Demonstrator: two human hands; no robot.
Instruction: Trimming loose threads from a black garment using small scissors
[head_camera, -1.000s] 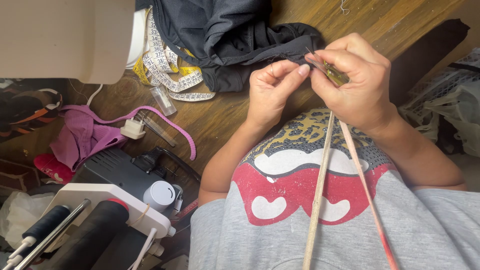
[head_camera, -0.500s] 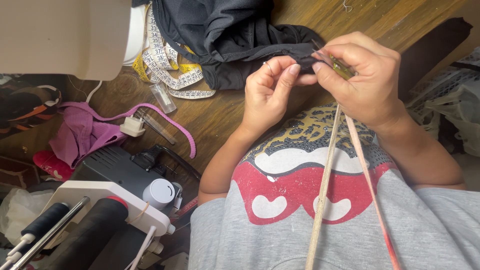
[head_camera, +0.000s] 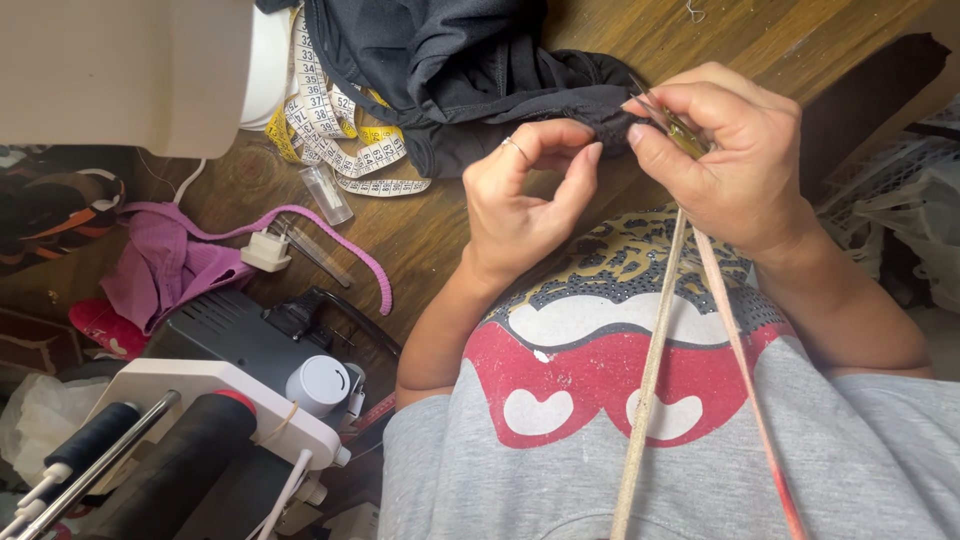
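A: Item one, the dark garment (head_camera: 470, 70). Where does it lie from the hands?

B: Heaped on the wooden table (head_camera: 450, 235), ahead of the person and mostly to the left. One edge of it trails rightward to the hands, so its long run goes roughly left to right across the table.

A: Which hand is nearer?

B: Both reach its edge. The right hand (head_camera: 735, 165) has thumb and forefinger pinched together at the cloth's tip, and it also carries a small olive-handled tool (head_camera: 672, 125) with a thin metal point (what kind of tool, I cannot tell). The left hand (head_camera: 525, 195) sits just beside it, fingers curled, thumb and fingertips close to or touching the fabric; whether it truly clamps the cloth is hidden.

A: Appearance of the garment?

B: Navy or black, soft, creased, matt, with a folded or hemmed rim at the worked end.

A: Other entries?

B: A measuring tape (head_camera: 335, 140), white and yellow, coiled beside the heap. A pink strap (head_camera: 330, 235) lower left. Thread spools (head_camera: 190, 460) on a machine at bottom left. Two thin cords (head_camera: 690, 330) hang from the right hand down over a grey printed shirt.
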